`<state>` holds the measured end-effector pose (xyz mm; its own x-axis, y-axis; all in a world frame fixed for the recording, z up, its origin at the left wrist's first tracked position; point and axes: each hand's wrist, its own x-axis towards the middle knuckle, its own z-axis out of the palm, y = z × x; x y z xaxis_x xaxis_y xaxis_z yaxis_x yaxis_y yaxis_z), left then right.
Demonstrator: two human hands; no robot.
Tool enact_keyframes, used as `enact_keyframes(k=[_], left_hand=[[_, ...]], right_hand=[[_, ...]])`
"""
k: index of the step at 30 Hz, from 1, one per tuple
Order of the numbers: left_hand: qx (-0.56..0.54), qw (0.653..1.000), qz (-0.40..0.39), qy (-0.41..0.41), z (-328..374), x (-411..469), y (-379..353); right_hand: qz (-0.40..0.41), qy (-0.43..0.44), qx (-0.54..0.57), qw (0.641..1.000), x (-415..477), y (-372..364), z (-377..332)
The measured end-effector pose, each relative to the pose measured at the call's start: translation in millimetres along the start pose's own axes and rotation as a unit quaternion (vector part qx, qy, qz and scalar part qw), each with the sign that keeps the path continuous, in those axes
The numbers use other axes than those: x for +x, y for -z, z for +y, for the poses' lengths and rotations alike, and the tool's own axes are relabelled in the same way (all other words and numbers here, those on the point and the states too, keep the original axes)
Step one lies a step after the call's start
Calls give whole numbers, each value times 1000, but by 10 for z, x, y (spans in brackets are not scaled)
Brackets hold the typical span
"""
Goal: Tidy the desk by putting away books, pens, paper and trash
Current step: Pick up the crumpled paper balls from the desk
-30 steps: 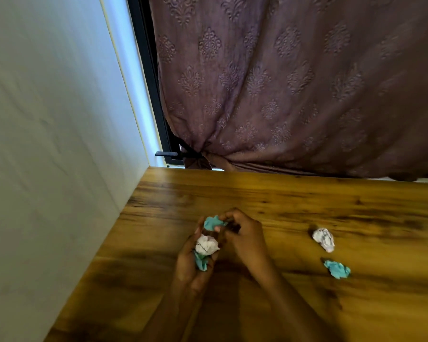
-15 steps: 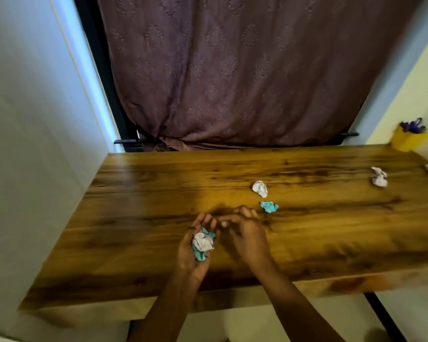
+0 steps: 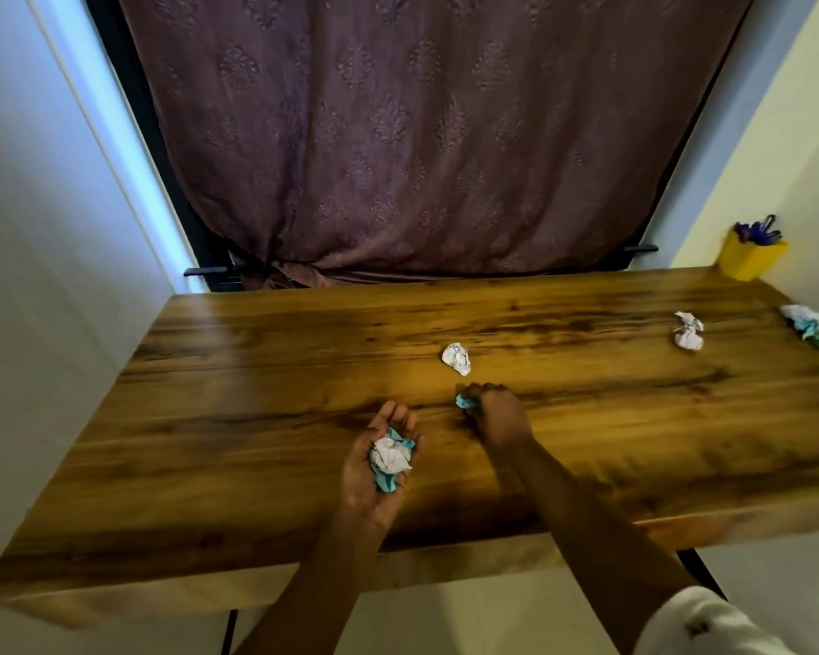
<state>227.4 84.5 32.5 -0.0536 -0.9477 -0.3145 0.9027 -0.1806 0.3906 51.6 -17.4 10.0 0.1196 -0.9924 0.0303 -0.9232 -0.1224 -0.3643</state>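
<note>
Head: right hand [image 3: 498,414] around teal wad [image 3: 464,402]

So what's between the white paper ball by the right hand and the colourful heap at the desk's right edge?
Another crumpled white paper wad, nearer the heap than the ball; otherwise bare desk, per the head view.
</note>
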Motion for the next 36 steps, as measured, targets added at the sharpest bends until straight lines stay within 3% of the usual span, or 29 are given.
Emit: enact_keyframes(k=[4, 6, 8, 11, 14, 19, 22, 23, 24, 26, 28, 32, 36], left_hand=[[-2, 1000, -8, 8, -201, 63, -30], [4, 1000, -7, 9, -295, 100, -50], [16, 1000, -21, 4, -385, 91, -119], [14, 996, -90, 3, -517, 115, -163], [-4, 993, -114, 16, -598, 136, -251], [-49, 975, -215, -31, -734, 393, 105], [-19, 989, -128, -76, -864, 290, -90], [-11, 996, -73, -40, -829, 333, -171], [-8, 998, -39, -45, -842, 352, -152], [-48, 995, -52, -69, -817, 306, -231], [-29, 996, -21, -82, -746, 339, -228], [-10, 997, 12, -72, -632, 452, -254], [-20, 998, 39, -42, -523, 576, -297]], right_hand=[[79, -32, 243, 966, -263, 212, -68], [77, -12, 360, 930, -479, 401, -162], [48, 21, 397, 916, -652, 561, -223], [13, 53, 328, 943, -782, 640, -263], [48, 96, 202, 973, -790, 616, -220], [27, 183, 63, 981, -761, 612, -77], [14, 252, 75, 965, -706, 635, 53], [14, 245, 119, 962, -653, 637, 93], [28, 218, 176, 959, -579, 647, 122], [98, 150, 263, 948, -345, 659, 160], [145, 115, 246, 951, 10, 581, 197], [52, 55, 153, 985, 680, 274, 233], [-25, 54, 79, 995, 929, 37, 238]])
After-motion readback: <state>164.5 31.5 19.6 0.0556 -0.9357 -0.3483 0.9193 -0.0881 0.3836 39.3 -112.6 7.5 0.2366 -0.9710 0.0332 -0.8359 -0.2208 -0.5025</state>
